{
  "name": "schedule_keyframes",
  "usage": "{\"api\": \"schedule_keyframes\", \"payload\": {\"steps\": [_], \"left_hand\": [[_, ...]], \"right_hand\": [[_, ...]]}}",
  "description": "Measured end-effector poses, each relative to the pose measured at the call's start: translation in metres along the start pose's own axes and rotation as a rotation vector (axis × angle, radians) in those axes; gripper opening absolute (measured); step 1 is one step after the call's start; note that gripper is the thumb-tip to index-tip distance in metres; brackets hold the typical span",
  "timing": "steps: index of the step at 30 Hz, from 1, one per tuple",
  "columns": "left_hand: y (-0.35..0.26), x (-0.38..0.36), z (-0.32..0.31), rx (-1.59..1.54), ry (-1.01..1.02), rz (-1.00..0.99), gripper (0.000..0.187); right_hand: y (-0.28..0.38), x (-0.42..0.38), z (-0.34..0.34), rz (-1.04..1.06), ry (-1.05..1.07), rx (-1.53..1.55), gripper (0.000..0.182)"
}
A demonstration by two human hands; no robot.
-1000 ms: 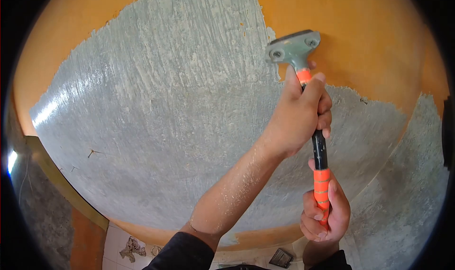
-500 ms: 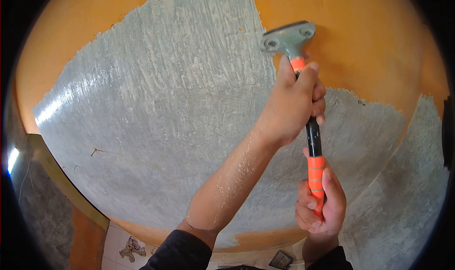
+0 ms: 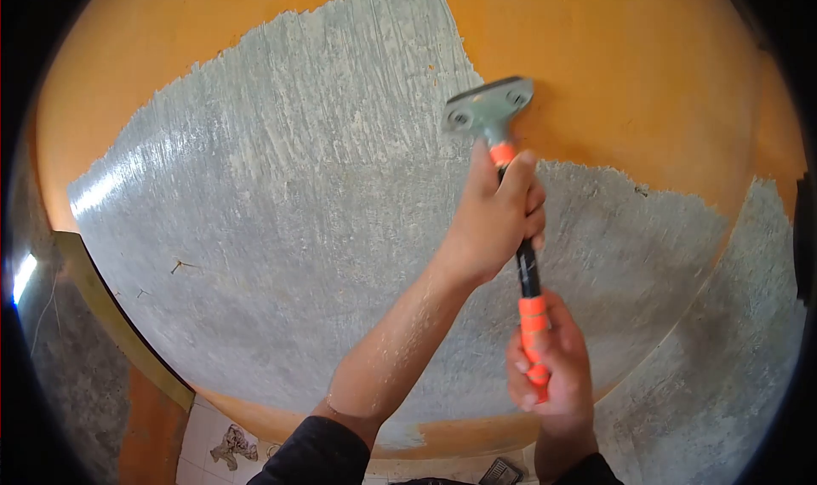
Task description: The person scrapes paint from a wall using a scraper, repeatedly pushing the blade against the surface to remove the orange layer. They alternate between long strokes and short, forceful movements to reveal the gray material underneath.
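A long-handled scraper (image 3: 488, 119) with a grey-green head and a black-and-orange handle reaches up in front of the wall. My left hand (image 3: 494, 217) wraps round the upper handle just below the head. Lower down, my right hand (image 3: 557, 362) grips the orange end of the same handle. The scraper's head overlaps the border between the orange paint (image 3: 613, 85) and the bare grey wall (image 3: 340, 187), its edge tilted up to the right. Pale flakes dust my left forearm.
A bent nail (image 3: 180, 266) sticks out of the grey wall at the left. On the tiled floor below lie a crumpled rag (image 3: 232, 447) and a dark slotted object (image 3: 502, 471). A doorway edge (image 3: 123, 315) runs down the left side.
The scraper and both my hands have moved left, and its head has come lower on the wall. Both hands keep their hold. The view has shifted slightly.
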State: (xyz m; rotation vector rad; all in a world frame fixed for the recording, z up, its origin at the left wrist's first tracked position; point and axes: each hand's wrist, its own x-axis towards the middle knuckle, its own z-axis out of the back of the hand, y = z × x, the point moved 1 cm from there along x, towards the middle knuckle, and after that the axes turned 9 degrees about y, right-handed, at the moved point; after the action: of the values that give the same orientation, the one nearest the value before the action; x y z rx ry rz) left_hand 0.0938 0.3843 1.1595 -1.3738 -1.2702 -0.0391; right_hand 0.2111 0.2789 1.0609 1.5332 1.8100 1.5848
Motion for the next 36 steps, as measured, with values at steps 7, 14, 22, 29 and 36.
{"api": "schedule_keyframes", "payload": {"steps": [7, 14, 22, 29, 36], "left_hand": [[-0.001, -0.023, 0.009, -0.043, -0.120, -0.027, 0.038], [-0.027, -0.004, 0.015, 0.177, -0.238, -0.075, 0.041], [-0.036, 0.004, 0.014, 0.227, -0.275, -0.076, 0.035], [-0.038, 0.005, 0.013, 0.189, -0.252, -0.081, 0.032], [-0.045, 0.011, 0.013, 0.168, -0.247, -0.085, 0.031]], "right_hand": [[-0.009, -0.009, -0.008, -0.013, -0.014, -0.151, 0.057], [0.000, -0.001, -0.018, -0.063, 0.045, -0.034, 0.053], [0.015, 0.001, -0.029, -0.086, 0.072, 0.002, 0.050], [0.023, 0.001, -0.035, -0.092, 0.083, -0.005, 0.050], [0.031, 0.005, -0.041, -0.085, 0.071, -0.042, 0.050]]}}
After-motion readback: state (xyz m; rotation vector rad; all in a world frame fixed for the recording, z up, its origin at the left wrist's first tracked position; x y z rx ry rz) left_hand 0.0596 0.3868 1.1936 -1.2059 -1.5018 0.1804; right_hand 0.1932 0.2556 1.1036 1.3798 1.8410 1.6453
